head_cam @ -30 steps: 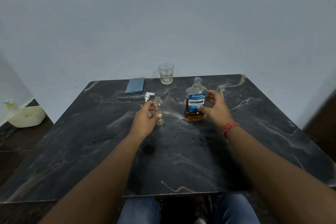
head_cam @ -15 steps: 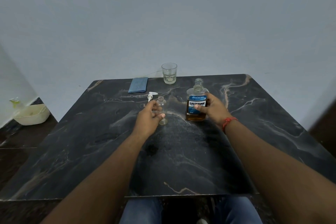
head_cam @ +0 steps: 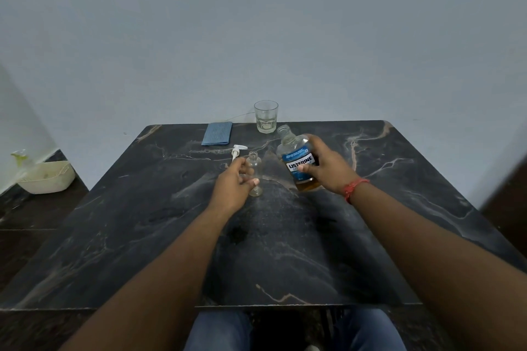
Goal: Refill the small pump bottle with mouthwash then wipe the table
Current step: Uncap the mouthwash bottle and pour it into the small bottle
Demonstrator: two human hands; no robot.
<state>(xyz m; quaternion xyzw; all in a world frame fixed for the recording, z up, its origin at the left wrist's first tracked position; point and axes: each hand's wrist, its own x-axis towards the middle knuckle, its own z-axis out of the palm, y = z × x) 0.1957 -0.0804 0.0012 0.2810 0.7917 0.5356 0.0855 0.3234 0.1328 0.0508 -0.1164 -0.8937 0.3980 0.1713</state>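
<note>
My left hand [head_cam: 232, 188] is pinching the small pump bottle [head_cam: 254, 172] upright on the counter [head_cam: 399, 208] while my right hand [head_cam: 328, 168], its grip wrapping the uncapped mouthwash bottle [head_cam: 296, 162], is tilting its neck toward ten o'clock for pouring.

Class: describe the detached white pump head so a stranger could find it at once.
Start at the dark marble table. Near its far edge lies a folded blue cloth; nearer than it, beside the small clear bottle, lies the pump head. It alone is white, opaque and lying flat.
</note>
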